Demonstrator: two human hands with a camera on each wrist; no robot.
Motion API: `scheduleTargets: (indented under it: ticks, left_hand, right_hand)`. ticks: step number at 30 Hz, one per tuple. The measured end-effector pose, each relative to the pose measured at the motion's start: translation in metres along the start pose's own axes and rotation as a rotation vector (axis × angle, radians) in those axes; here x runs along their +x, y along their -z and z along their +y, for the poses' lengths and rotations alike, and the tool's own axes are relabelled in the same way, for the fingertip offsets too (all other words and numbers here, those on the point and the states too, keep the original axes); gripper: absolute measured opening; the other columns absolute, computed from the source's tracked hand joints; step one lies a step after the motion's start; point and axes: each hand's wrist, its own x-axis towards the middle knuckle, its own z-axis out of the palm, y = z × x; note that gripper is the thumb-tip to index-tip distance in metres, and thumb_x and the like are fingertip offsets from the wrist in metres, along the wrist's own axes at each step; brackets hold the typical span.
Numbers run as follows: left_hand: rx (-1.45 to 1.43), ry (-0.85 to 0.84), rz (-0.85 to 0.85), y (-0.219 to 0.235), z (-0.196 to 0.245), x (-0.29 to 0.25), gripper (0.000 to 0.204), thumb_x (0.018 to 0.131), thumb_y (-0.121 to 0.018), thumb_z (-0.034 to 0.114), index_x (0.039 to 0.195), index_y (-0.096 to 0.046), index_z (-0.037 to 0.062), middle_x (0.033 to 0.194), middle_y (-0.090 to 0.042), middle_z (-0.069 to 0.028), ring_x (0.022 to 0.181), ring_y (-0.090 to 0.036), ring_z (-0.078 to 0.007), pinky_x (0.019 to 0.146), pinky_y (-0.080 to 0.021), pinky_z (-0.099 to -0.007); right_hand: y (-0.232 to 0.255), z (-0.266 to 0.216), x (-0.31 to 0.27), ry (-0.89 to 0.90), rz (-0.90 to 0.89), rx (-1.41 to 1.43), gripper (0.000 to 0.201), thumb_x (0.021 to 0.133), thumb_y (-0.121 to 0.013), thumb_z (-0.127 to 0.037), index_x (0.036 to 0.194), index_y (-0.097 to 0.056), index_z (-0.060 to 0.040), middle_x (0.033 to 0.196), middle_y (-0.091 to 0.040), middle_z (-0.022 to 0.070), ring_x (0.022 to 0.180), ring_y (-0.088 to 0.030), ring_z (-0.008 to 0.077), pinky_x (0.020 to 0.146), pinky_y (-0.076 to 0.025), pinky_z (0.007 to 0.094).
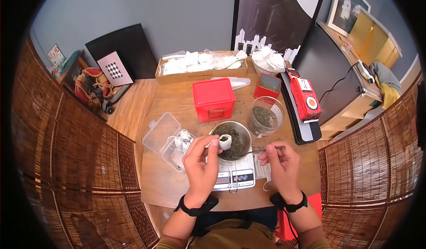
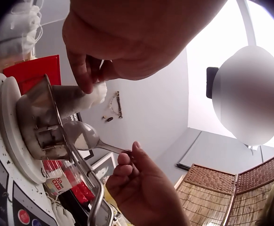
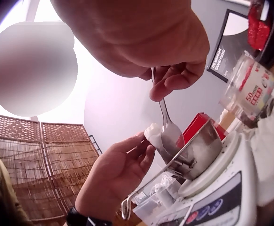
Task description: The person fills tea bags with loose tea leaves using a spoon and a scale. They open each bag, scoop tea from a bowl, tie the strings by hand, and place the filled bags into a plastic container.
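Observation:
Over a metal pan (image 1: 248,131) of dried tea leaves, my left hand (image 1: 199,162) pinches a small white tea bag (image 1: 225,143) between thumb and fingers. Its open mouth faces up and dark leaves show inside. My right hand (image 1: 284,163) grips the thin handle of a metal spoon (image 3: 171,134), whose bowl dips over the pan's rim in the wrist views, close beside the bag. The pan, with a wire handle (image 1: 233,187), stands on a white kitchen scale (image 1: 247,180) with dark buttons.
Left of the scale lies an open plastic box (image 1: 160,133) with filled tea bags (image 1: 183,139). Behind stand a red tin (image 1: 214,100), a clear tub (image 1: 277,115) of leaves and a cardboard box (image 1: 199,76) of white bags. A red packet (image 1: 306,95) lies at the right.

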Motion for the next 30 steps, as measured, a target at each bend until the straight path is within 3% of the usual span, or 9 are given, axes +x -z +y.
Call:
scheduleTargets:
  ticks: [5, 11, 17, 19, 30]
  left_hand:
    - [-0.014, -0.004, -0.007, 0.002, 0.001, 0.002, 0.015, 0.11, -0.066, 0.001, 0.118, -0.076, -0.0066, 0.112, -0.071, -0.0121, 0.087, -0.073, -0.0156, 0.078, -0.06, -0.0284]
    - [-0.01, 0.008, -0.006, 0.003, -0.006, -0.001, 0.015, 0.11, -0.066, 0.002, 0.118, -0.076, -0.0064, 0.112, -0.071, -0.0119, 0.087, -0.072, -0.0154, 0.077, -0.058, -0.0278]
    - [-0.014, 0.034, -0.009, 0.003, -0.006, -0.003, 0.015, 0.111, -0.065, 0.002, 0.117, -0.076, -0.0062, 0.111, -0.07, -0.0116, 0.087, -0.072, -0.0154, 0.078, -0.057, -0.0279]
    - [-0.015, 0.035, -0.014, 0.004, -0.006, -0.003, 0.015, 0.111, -0.065, 0.002, 0.117, -0.075, -0.0062, 0.111, -0.07, -0.0118, 0.087, -0.072, -0.0156, 0.078, -0.057, -0.028]
    - [-0.055, 0.069, -0.052, 0.006, -0.004, -0.006, 0.014, 0.11, -0.065, 0.001, 0.117, -0.075, -0.007, 0.116, -0.072, -0.0136, 0.09, -0.072, -0.0168, 0.081, -0.058, -0.0293]
  right_hand:
    - [-0.008, 0.017, 0.005, -0.117, -0.055, 0.055, 0.019, 0.111, -0.07, -0.013, 0.115, -0.068, 0.0055, 0.091, -0.08, 0.0123, 0.078, -0.073, 0.0113, 0.072, -0.058, 0.0265]
    - [-0.008, 0.026, -0.006, 0.046, 0.01, -0.146, 0.017, 0.111, -0.069, -0.012, 0.116, -0.068, 0.0047, 0.094, -0.081, 0.0137, 0.082, -0.075, 0.0118, 0.074, -0.059, 0.0271]
    - [-0.012, 0.036, -0.013, 0.023, 0.021, -0.025, 0.018, 0.113, -0.066, -0.011, 0.122, -0.067, 0.0049, 0.106, -0.081, 0.0152, 0.09, -0.076, 0.0137, 0.081, -0.06, 0.028]
    - [-0.013, 0.037, -0.014, -0.064, 0.041, 0.066, 0.021, 0.114, -0.066, -0.013, 0.127, -0.068, 0.0031, 0.109, -0.08, 0.0153, 0.09, -0.074, 0.0142, 0.082, -0.059, 0.029]
    - [-0.003, 0.05, -0.008, -0.248, 0.155, 0.389, 0.025, 0.116, -0.063, -0.022, 0.129, -0.067, -0.0007, 0.106, -0.079, 0.0136, 0.085, -0.072, 0.0138, 0.081, -0.06, 0.0313]
